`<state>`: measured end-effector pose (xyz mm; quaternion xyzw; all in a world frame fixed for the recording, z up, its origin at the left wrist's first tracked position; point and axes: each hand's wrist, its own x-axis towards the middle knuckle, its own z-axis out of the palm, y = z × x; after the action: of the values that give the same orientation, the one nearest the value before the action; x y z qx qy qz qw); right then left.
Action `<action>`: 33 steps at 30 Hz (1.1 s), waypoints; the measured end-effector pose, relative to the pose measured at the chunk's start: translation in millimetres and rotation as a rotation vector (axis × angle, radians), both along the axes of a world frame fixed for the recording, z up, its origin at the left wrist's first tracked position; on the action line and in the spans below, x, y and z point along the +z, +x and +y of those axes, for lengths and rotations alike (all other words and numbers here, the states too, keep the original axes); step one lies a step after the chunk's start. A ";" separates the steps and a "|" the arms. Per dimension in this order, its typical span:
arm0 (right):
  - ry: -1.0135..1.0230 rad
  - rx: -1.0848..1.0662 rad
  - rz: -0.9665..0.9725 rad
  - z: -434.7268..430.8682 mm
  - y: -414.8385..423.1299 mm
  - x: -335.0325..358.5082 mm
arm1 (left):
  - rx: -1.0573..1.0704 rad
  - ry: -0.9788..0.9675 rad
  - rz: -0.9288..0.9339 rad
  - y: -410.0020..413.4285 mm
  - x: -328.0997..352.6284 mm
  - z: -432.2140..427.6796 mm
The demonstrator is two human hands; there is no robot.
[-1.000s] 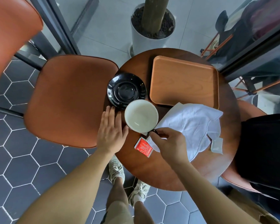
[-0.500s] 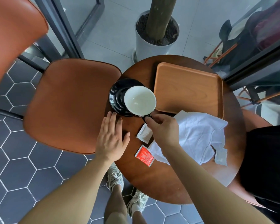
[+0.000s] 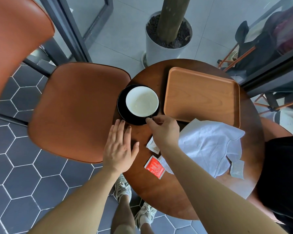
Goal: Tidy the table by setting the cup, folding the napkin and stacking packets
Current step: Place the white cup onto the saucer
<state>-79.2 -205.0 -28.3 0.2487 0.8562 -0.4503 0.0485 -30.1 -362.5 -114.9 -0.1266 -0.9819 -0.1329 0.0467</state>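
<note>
A cup [image 3: 142, 101], white inside and dark outside, stands on the black saucer [image 3: 121, 107] at the table's left. My right hand [image 3: 164, 130] pinches the cup's small dark handle at its near edge. My left hand [image 3: 119, 147] lies flat with straight fingers on the table's left rim, just below the saucer. A crumpled white napkin [image 3: 208, 144] lies unfolded right of my right arm. Three packets lie apart: a red one [image 3: 154, 166], a pale one [image 3: 152, 145] partly under my wrist, and a pale one [image 3: 237, 169] at the napkin's right corner.
The round dark wooden table [image 3: 176, 196] holds an empty wooden tray [image 3: 201, 97] at the back. An orange chair [image 3: 74, 112] stands close on the left, and a dark-clothed lap [image 3: 284, 174] on the right. A white planter [image 3: 166, 39] stands behind the table.
My right hand carried the cup by its handle from the table's middle up and left onto the saucer. The pale packet that the cup covered now shows. My left hand stayed in place.
</note>
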 end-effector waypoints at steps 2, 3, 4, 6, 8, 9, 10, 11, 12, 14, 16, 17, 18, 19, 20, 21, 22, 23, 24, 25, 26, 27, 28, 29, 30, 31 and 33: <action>0.018 0.018 0.010 -1.7 -0.9 0.0 | 0.001 0.004 -0.002 0.2 -0.3 -0.4; 0.023 0.022 0.014 -1.8 -1.6 -0.2 | 0.001 0.007 -0.001 0.3 -0.9 -0.6; 0.025 0.026 0.019 -2.0 -2.3 -0.2 | 0.001 0.010 0.001 0.3 -1.7 -0.6; 0.034 0.036 0.021 -2.8 -3.5 -0.5 | 0.000 0.014 0.005 0.0 -3.7 -0.4; 0.038 0.049 0.016 -3.9 -4.1 -1.5 | -0.001 0.016 0.003 -0.4 -5.4 -0.4; 0.034 0.057 0.012 -4.4 -4.0 -2.0 | 0.000 0.017 0.002 -0.5 -6.1 -0.5; 0.028 0.066 0.007 -4.7 -4.0 -2.2 | -0.001 0.018 0.002 -0.6 -6.6 -0.6; 0.022 0.078 0.004 -4.9 -3.9 -1.9 | -0.001 0.020 0.002 -0.6 -6.8 -0.8; 0.016 0.092 0.005 -4.9 -4.0 -1.1 | -0.001 0.020 0.002 -0.7 -6.9 -0.8; 0.005 0.131 0.009 -3.9 -3.6 2.3 | 0.002 0.016 0.000 -0.9 -6.4 -0.9; 0.012 0.192 -0.001 1.9 0.3 5.1 | 0.000 0.010 -0.004 -0.8 -5.6 -1.1; 0.024 0.223 -0.006 8.0 4.3 6.0 | -0.001 0.007 -0.006 -0.7 -5.2 -1.1; 0.041 0.251 0.005 16.8 10.1 7.0 | -0.003 0.002 -0.009 -0.6 -4.8 -1.1; 0.087 0.279 0.043 28.7 17.6 8.0 | -0.004 -0.003 -0.015 -0.5 -4.5 -1.2; 0.186 0.313 0.106 43.0 26.3 8.2 | -0.004 -0.009 -0.024 -0.5 -4.3 -1.3; 0.331 0.361 0.171 58.9 35.5 7.4 | -0.002 -0.015 -0.034 -0.4 -4.1 -1.4; 0.493 0.422 0.220 75.3 44.3 5.4 | 0.001 -0.020 -0.043 -0.7 -4.0 -1.5; 0.640 0.490 0.235 90.8 52.1 2.5 | 0.003 -0.025 -0.049 -0.7 -3.9 -1.6; 0.751 0.556 0.204 104.5 58.2 -1.4 | 0.004 -0.028 -0.053 -0.8 -4.0 -1.5; 0.822 0.610 0.141 115.5 63.1 -6.0 | 0.003 -0.031 -0.052 -0.6 -4.0 -1.5; 0.858 0.648 0.065 124.3 67.1 -11.5 | 0.002 -0.035 -0.050 -0.6 -4.2 -1.3; 0.869 0.675 -0.008 131.0 70.9 -17.8 | 0.002 -0.043 -0.048 -0.8 -4.5 -1.2; 0.869 0.698 -0.064 135.5 75.3 -24.8 | 0.003 -0.052 -0.049 -0.9 -5.0 -1.2; 0.862 0.717 -0.102 138.3 80.5 -32.0 | 0.005 -0.058 -0.050 -0.9 -5.5 -1.2; 0.854 0.726 -0.127 139.6 85.8 -39.3 | 0.006 -0.061 -0.050 -0.9 -6.0 -1.3; 0.843 0.725 -0.141 140.3 90.7 -46.2 | 0.007 -0.061 -0.048 -0.9 -6.5 -1.4; 0.817 0.698 -0.154 140.2 97.5 -56.5 | 0.005 -0.059 -0.039 -0.8 -6.8 -1.3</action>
<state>18.3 -64.8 -84.8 -0.0193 0.9872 -0.0185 0.1572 -30.9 -363.8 -121.7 -0.1228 -0.9864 -0.1062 0.0243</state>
